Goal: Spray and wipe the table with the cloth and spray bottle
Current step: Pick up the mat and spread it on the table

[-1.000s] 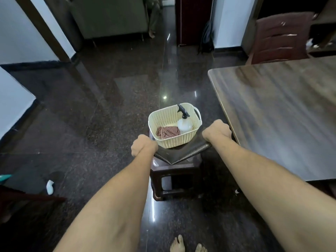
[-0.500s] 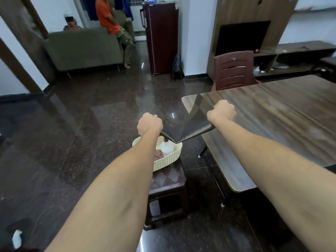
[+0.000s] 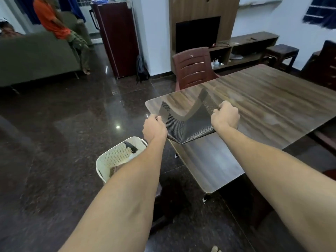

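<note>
A dark mesh mat sags between my two hands over the near left corner of the wooden table. My left hand grips its left edge and my right hand grips its right edge. Below my left forearm a cream basket stands on a dark stool. Inside it the spray bottle shows only its black trigger head, and a corner of the checked cloth peeks out beside my arm.
A maroon chair stands at the table's far side, a dark stool at the back right. A maroon fridge, a TV unit and a green sofa with a person in orange line the back. Glossy dark floor lies left.
Both hands lifted the mat from under the basket on the stool and carried it up and right over the table corner. My view rose from the floor to the room.
</note>
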